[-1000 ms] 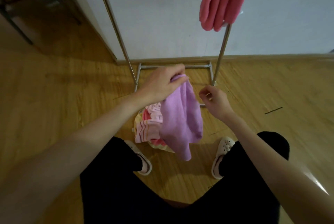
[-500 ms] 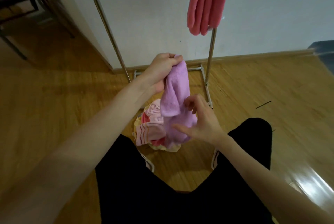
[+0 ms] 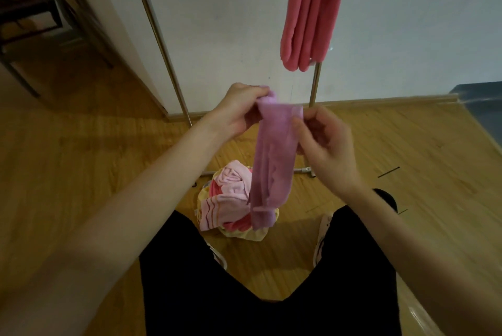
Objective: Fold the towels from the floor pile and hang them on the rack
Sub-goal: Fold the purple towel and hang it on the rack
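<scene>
Item: soft lilac terry towel [image 3: 271,162], hanging as a narrow vertical strip, its top edge stretched between both hands. Left hand [image 3: 239,113]: fingers curled, grasping the towel's upper left corner, bunched cloth showing at the fingertips. Right hand [image 3: 323,140]: thumb and fingers pinching the upper right corner, just beside the left hand, a short span of towel edge between them. Lower end of the strip hangs below both hands, in front of the floor pile.

Item: floor pile of crumpled towels, pale pink, striped pink and yellow [image 3: 231,205], lying on the wooden plank floor [image 3: 81,172] below the hands and between the person's two light-coloured shoes [image 3: 322,238].

Item: metal tube rack [image 3: 154,26], slanted left upright above and left of the left hand; right upright above the right hand, partly hidden; base bar showing beneath the right hand.

Item: folded coral-pink towel [image 3: 309,12], hanging on the rack, above the right hand, well apart from it.

Item: black trousers [image 3: 271,295], below both forearms.

Item: dark-framed furniture [image 3: 30,15], far left of the left hand, blurred.
</scene>
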The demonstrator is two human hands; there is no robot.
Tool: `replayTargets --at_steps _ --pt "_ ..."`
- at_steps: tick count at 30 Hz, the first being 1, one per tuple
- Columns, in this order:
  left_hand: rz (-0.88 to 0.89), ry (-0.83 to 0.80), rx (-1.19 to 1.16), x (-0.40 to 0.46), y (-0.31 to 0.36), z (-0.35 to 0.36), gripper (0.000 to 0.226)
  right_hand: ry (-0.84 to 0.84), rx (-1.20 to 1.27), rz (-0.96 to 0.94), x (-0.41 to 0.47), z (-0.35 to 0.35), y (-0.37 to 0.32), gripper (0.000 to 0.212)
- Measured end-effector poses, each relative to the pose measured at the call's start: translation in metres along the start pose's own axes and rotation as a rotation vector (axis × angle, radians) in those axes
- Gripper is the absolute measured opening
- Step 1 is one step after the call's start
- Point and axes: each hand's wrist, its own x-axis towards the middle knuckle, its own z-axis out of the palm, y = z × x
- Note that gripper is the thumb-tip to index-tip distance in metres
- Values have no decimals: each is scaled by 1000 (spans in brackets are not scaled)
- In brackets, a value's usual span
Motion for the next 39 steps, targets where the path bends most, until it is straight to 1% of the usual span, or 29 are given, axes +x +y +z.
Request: replayTargets --at_steps 1,2,3,4,6,8,11,12,14,15,18,19,21,23,25,27,29,31,33,34,35,37,39 --pt "9 -43 22 1 0 0 20 -7 80 39 8 -5 -4 6" --pt "22 -70 43 2 0 0 15 -20 155 78 15 -8 -8 5" --pt "37 -86 54 2 0 1 9 -41 216 109 22 -11 -10 11" --pt "53 -94 72 3 -2 2 8 -68 268 142 28 -14 -11 17" --pt "80 -132 92 5 -6 4 16 -84 368 214 38 -17 -10 20" --pt "89 -195 73 6 -13 1 19 -55 437 263 48 -18 -10 17" --pt "76 -234 51 2 -22 -10 19 1 441 247 58 -17 -9 8" --pt "92 -218 109 -3 -24 -14 19 17 443 241 59 -17 -8 7" --pt "162 -197 305 -16 -30 -22 14 36 476 237 60 -14 -7 6" --pt "204 -211 402 -23 -35 -27 14 39 489 229 60 -13 -7 7" --pt "319 -336 660 -42 -47 -37 27 36 490 195 61 -11 -8 7" --pt "352 -353 732 -46 -51 -37 31 30 491 185 61 -10 -10 6" --pt "408 -288 816 -50 -55 -34 41 13 500 168 62 -7 -12 6" --pt "448 -169 806 -52 -55 -28 45 -6 510 158 63 -6 -14 7" --pt "464 -82 785 -52 -53 -21 45 -21 511 152 64 -5 -15 7" --pt "476 -42 771 -48 -50 -19 40 -20 513 150 65 -5 -16 7" --pt "495 -38 750 -45 -48 -21 36 9 516 154 66 -6 -16 7" --pt "528 -11 666 -44 -49 -23 29 59 532 166 68 -7 -15 7" --pt "579 42 554 -45 -50 -25 16 119 566 181 69 -9 -13 7" --pt "592 51 521 -46 -50 -25 10 147 579 187 69 -9 -12 7" --pt "585 49 499 -47 -49 -25 10 172 588 194 69 -9 -11 6" --pt "532 7 463 -48 -47 -25 18 208 592 206 68 -7 -9 6" --pt "508 -52 463 -48 -44 -24 17 221 583 207 67 -4 -8 6"
